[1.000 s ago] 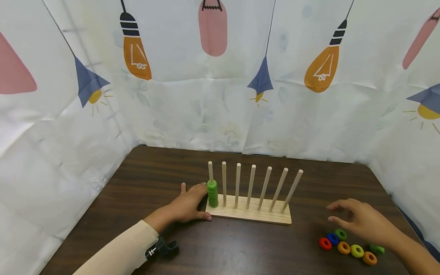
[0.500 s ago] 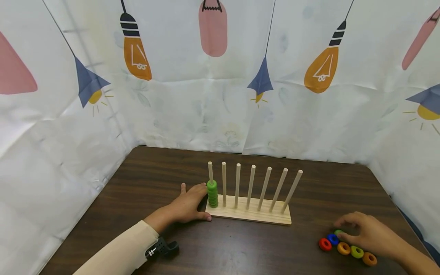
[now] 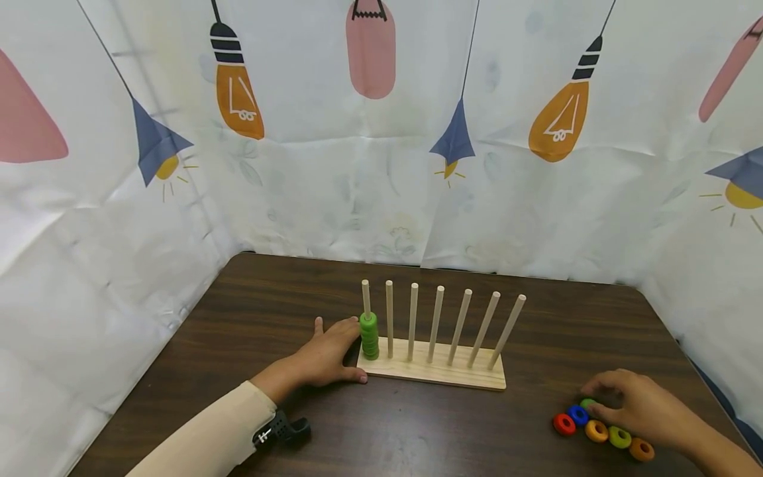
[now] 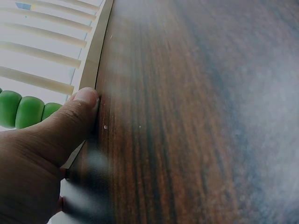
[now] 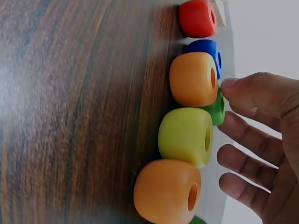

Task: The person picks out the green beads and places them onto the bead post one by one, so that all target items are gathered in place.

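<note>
A wooden peg stand (image 3: 438, 370) with a row of upright pegs stands mid-table, and green beads (image 3: 369, 336) are stacked on its leftmost peg. My left hand (image 3: 326, 354) holds the stand's left end, the thumb (image 4: 84, 98) against the front edge of the base and the fingers round the far side. At the right, my right hand (image 3: 646, 405) reaches over loose beads, its thumb and fingertips at a green bead (image 5: 217, 109), pinching it. That bead is partly hidden behind an orange bead (image 5: 192, 79) in the right wrist view.
Beside the right hand lie a red bead (image 3: 563, 424), a blue bead (image 3: 577, 415), a yellow bead (image 3: 619, 436) and another orange bead (image 3: 641, 450). Part of another green bead (image 5: 198, 220) shows low in the right wrist view. A patterned white curtain (image 3: 381, 199) surrounds the dark table.
My right hand has come down onto the green bead, covering the other green one in the head view; over the last half second it barely moves. The left hand stays put.
</note>
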Available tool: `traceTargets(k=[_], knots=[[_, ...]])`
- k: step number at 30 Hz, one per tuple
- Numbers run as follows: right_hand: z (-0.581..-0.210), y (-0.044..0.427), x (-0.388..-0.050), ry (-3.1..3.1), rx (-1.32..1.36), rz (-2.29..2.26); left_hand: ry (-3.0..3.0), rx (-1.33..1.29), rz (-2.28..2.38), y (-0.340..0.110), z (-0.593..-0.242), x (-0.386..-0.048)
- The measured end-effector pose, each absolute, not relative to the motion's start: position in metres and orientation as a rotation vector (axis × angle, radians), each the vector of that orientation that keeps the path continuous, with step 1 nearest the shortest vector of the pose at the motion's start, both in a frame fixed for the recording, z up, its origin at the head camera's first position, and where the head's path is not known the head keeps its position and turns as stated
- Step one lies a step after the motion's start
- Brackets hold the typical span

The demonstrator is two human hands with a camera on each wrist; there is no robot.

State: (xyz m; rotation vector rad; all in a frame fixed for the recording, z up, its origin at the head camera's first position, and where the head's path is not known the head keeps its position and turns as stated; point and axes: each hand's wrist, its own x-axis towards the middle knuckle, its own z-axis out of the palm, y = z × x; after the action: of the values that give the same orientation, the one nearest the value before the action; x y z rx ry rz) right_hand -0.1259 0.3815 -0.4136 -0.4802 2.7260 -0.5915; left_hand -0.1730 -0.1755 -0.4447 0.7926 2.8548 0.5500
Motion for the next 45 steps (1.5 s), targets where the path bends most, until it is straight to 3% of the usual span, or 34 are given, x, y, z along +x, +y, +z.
traceTargets(k=[27, 45], knots=[[-0.42, 0.379, -0.129, 2.868, -0.365, -0.48, 2.854, 0.783, 0.547, -0.175, -0.444, -0.174], [-0.393, 0.342, -0.138, 3.196, -0.555, -0.587, 2.848, 0.795, 0.56, -0.175, -0.445, -0.173]])
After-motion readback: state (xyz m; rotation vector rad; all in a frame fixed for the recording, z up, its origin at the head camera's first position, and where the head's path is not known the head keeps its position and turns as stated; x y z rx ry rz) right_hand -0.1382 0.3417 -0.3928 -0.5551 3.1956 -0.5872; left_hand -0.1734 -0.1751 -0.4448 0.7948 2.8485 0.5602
